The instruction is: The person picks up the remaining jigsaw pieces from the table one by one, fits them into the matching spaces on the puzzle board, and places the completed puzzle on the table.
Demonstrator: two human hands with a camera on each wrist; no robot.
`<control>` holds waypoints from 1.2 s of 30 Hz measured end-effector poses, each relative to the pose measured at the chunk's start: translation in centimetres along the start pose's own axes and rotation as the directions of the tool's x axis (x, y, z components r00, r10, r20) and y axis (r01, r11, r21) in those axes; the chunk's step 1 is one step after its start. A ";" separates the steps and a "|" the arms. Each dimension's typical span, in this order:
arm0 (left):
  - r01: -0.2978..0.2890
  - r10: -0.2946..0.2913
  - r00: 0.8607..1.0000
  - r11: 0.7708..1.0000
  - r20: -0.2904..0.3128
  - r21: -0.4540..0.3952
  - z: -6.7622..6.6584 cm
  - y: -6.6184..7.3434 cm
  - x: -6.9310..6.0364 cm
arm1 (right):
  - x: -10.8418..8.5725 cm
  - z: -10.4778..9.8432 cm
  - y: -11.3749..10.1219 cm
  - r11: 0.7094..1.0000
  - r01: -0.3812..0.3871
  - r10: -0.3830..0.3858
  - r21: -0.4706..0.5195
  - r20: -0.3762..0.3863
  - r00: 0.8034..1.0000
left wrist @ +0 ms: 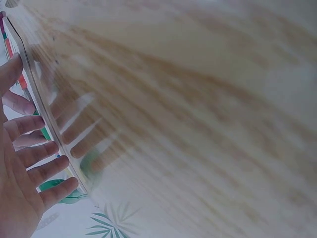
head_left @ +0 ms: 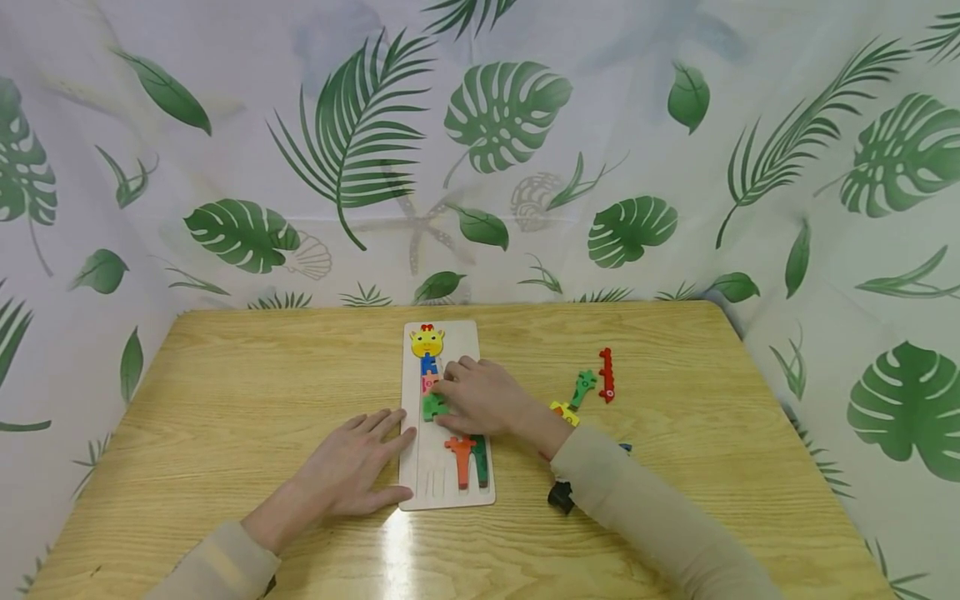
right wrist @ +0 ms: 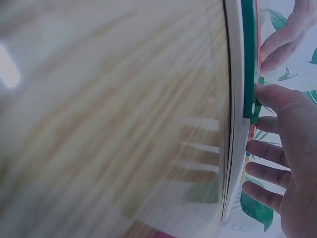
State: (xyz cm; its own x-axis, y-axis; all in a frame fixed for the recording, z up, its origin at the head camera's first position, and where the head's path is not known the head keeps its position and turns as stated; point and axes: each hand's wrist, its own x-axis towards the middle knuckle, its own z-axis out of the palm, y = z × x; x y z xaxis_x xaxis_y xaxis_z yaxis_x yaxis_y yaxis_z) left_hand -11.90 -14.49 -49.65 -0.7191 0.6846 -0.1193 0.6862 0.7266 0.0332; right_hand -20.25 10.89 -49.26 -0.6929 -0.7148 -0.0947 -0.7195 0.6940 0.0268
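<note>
A pale wooden puzzle board (head_left: 450,493) lies on the table with a yellow giraffe-head piece (head_left: 427,342) at its top. Below the head follow a blue piece (head_left: 428,365) and a pink piece (head_left: 429,383). My right hand (head_left: 487,396) reaches over the board, thumb and index finger pinching a green puzzle piece (head_left: 432,407) under the pink one. Orange (head_left: 462,460) and dark green (head_left: 481,461) leg pieces sit low on the board. My left hand (head_left: 352,467), fingers spread and fairly straight, rests against the board's left edge.
Right of the board lie a red piece (head_left: 607,377), a green piece (head_left: 583,388) and a yellow piece (head_left: 564,413). A black object (head_left: 560,497) and a bit of blue (head_left: 626,448) show beside the right sleeve. Leaf-patterned cloth hangs behind the table.
</note>
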 end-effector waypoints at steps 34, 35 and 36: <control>-0.008 0.008 1.000 1.000 -0.005 -0.004 -0.1 0.1 -0.1 | 0.5 0.4 -0.6 0.999 -0.020 0.019 -0.043 -0.014 1.000; -0.009 0.009 1.000 1.000 -0.005 -0.005 -0.1 0.1 -0.1 | 0.5 0.4 -0.6 0.999 -0.023 0.022 -0.044 -0.011 1.000; -0.009 0.009 1.000 1.000 -0.005 -0.006 -0.1 0.1 -0.1 | 0.5 0.4 -0.6 0.999 -0.025 0.025 -0.043 -0.008 1.000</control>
State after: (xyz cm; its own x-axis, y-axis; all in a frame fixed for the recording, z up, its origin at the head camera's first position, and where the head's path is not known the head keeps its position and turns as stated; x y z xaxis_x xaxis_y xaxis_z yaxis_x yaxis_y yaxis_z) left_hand -11.78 -14.44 -49.49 -0.7137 0.6911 -0.1140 0.6918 0.7210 0.0405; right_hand -20.16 10.15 -49.71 -0.7107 -0.6982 -0.0860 -0.7034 0.7071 0.0724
